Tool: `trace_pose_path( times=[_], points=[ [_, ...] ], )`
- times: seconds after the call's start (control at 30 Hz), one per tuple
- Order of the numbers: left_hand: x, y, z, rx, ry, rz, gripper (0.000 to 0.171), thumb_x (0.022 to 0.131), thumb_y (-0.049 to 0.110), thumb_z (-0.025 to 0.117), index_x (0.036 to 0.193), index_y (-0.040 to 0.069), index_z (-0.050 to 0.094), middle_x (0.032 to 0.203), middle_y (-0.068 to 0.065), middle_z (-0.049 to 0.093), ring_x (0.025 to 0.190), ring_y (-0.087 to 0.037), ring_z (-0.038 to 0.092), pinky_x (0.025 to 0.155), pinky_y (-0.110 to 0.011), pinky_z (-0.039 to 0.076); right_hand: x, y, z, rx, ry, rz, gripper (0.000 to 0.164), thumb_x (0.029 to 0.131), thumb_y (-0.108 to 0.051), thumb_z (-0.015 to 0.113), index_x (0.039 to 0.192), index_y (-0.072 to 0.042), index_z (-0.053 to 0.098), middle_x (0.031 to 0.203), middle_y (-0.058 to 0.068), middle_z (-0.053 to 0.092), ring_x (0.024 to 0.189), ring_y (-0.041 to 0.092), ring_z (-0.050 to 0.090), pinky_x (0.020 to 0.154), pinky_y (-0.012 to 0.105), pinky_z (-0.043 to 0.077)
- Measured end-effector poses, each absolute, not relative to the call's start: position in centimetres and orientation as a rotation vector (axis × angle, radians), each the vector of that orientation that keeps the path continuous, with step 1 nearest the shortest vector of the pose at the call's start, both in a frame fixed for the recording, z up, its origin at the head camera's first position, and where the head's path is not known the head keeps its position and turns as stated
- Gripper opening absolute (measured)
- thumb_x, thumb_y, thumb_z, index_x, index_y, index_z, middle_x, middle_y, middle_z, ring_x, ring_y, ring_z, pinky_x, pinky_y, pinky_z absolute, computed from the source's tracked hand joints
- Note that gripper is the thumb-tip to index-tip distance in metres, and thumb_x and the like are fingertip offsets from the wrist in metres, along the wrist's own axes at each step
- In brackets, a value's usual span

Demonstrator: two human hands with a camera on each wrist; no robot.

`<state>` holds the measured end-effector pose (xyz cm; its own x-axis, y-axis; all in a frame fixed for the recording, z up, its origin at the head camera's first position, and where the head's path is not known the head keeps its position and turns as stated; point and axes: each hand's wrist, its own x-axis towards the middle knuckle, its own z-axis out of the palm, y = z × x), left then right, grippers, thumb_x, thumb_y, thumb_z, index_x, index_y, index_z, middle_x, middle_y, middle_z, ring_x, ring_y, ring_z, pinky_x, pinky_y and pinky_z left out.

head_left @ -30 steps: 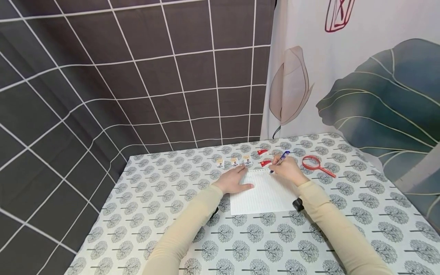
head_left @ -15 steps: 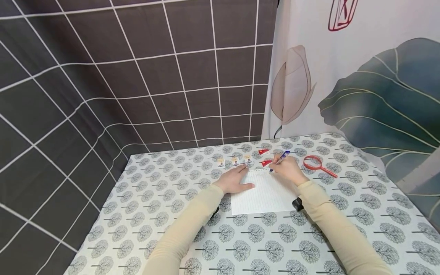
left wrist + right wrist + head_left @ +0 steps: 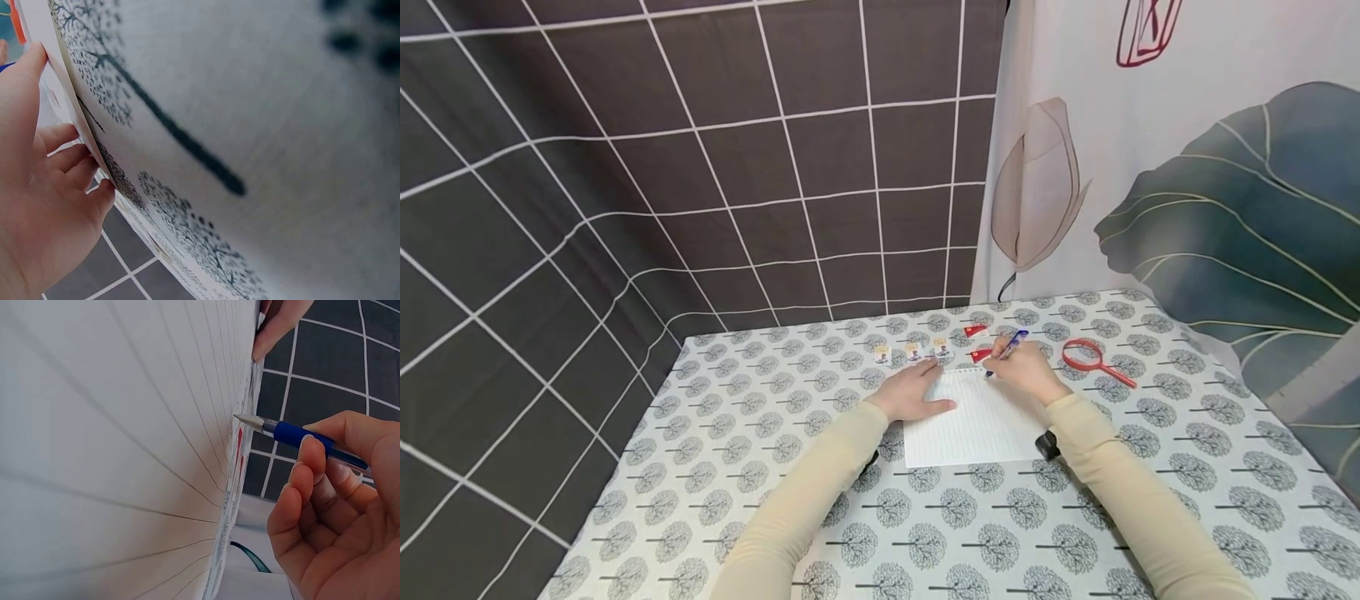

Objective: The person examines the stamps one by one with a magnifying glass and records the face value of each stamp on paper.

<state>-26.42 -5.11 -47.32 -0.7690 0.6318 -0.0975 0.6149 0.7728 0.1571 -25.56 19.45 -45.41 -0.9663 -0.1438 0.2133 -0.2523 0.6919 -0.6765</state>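
Note:
A sheet of lined paper (image 3: 977,425) with a row of holes along its far edge lies on the patterned tablecloth. My left hand (image 3: 913,395) rests on its left side, fingers extended and thumb spread over the lines. In the left wrist view that hand (image 3: 56,194) is seen from the palm side at the paper's edge. My right hand (image 3: 1027,370) pinches a blue pen (image 3: 1017,340) near the paper's top edge. The right wrist view shows the pen (image 3: 294,434) between thumb and fingers, its tip at the paper's surface. No writing can be made out.
Beyond the paper lie several small picture cards (image 3: 913,352) and two red triangular flags (image 3: 975,331). A red magnifying glass (image 3: 1101,364) lies right of my right hand. A dark gridded curtain (image 3: 805,167) hangs behind the tablecloth (image 3: 760,475).
My right hand and the pen have shifted slightly left along the top of the paper. The left hand stays in place on the sheet.

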Motion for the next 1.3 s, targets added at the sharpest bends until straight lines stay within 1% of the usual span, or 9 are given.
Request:
trace_pose_path(
  times=[0.37,0.6,0.73,0.83,0.87,0.93,1.07,1.2,1.3],
  points=[
    [-26.4,-5.1,-47.5,1.000,2.823,0.166,0.087,0.097,0.068,0.046,0.158,0.008,0.031,0.164,-0.011,0.027,0.149,-0.026,0.030,0.121,-0.036,0.027,-25.4,19.4,-45.2,0.321,-2.766,1.234,0.016,0.085,-0.009,0.071,0.075,-0.009,0.058,0.064,-0.001,0.064,0.058,0.015,0.057,0.058,0.030,0.043],
    [-26.3,-5.0,-47.5,0.981,2.812,0.164,0.087,0.097,0.068,0.044,0.159,0.009,0.029,0.165,-0.010,0.026,0.149,-0.026,0.029,0.121,-0.037,0.027,-25.3,19.8,-45.2,0.296,-2.764,1.268,0.015,0.088,-0.009,0.071,0.079,-0.007,0.060,0.069,0.003,0.065,0.062,0.015,0.059,0.062,0.028,0.047],
    [-26.2,-5.0,-47.4,0.977,2.813,0.172,0.087,0.097,0.068,0.044,0.159,0.009,0.029,0.165,-0.010,0.026,0.150,-0.026,0.029,0.122,-0.037,0.026,-25.3,20.2,-45.1,0.281,-2.731,1.299,0.014,0.090,-0.011,0.072,0.082,-0.007,0.062,0.069,0.005,0.067,0.057,0.010,0.055,0.056,0.024,0.045],
    [-26.2,-5.1,-47.2,0.984,2.816,0.172,0.087,0.098,0.068,0.045,0.159,0.009,0.030,0.165,-0.011,0.026,0.150,-0.026,0.029,0.121,-0.037,0.026,-25.1,20.6,-44.8,0.333,-2.662,1.372,0.010,0.091,-0.010,0.072,0.087,-0.005,0.064,0.073,0.009,0.068,0.059,0.011,0.054,0.055,0.023,0.044],
    [-26.2,-5.1,-47.2,0.986,2.817,0.171,0.087,0.098,0.068,0.045,0.159,0.009,0.030,0.165,-0.011,0.026,0.150,-0.026,0.028,0.121,-0.037,0.026,-25.1,20.7,-44.7,0.359,-2.637,1.397,0.009,0.091,-0.009,0.072,0.090,-0.003,0.065,0.075,0.011,0.069,0.061,0.013,0.055,0.056,0.024,0.045],
    [-26.2,-5.1,-47.1,0.993,2.816,0.167,0.087,0.098,0.068,0.044,0.159,0.008,0.030,0.165,-0.011,0.026,0.150,-0.027,0.028,0.122,-0.037,0.026,-24.9,21.0,-44.5,0.429,-2.591,1.409,0.009,0.091,-0.007,0.072,0.094,-0.001,0.066,0.085,0.014,0.071,0.073,0.019,0.061,0.068,0.028,0.049],
    [-26.2,-5.1,-47.1,0.998,2.812,0.164,0.087,0.098,0.069,0.043,0.159,0.008,0.030,0.165,-0.011,0.024,0.150,-0.027,0.027,0.122,-0.037,0.025,-24.7,21.6,-44.2,0.527,-2.550,1.362,0.011,0.093,-0.005,0.070,0.101,0.001,0.066,0.100,0.020,0.072,0.094,0.035,0.065,0.087,0.046,0.051],
    [-26.3,-5.1,-47.2,0.996,2.811,0.163,0.087,0.098,0.069,0.043,0.159,0.009,0.030,0.165,-0.011,0.024,0.151,-0.026,0.026,0.122,-0.037,0.025,-24.6,22.1,-44.1,0.589,-2.540,1.266,0.013,0.093,-0.003,0.069,0.105,0.002,0.066,0.105,0.022,0.071,0.098,0.042,0.065,0.089,0.055,0.050],
    [-26.4,-5.1,-47.4,0.984,2.812,0.169,0.088,0.097,0.070,0.044,0.159,0.009,0.030,0.165,-0.010,0.024,0.150,-0.026,0.027,0.122,-0.036,0.024,-24.6,22.5,-44.1,0.641,-2.536,1.183,0.015,0.093,-0.002,0.069,0.107,0.004,0.066,0.104,0.022,0.071,0.094,0.040,0.066,0.084,0.050,0.052]
  ],
)
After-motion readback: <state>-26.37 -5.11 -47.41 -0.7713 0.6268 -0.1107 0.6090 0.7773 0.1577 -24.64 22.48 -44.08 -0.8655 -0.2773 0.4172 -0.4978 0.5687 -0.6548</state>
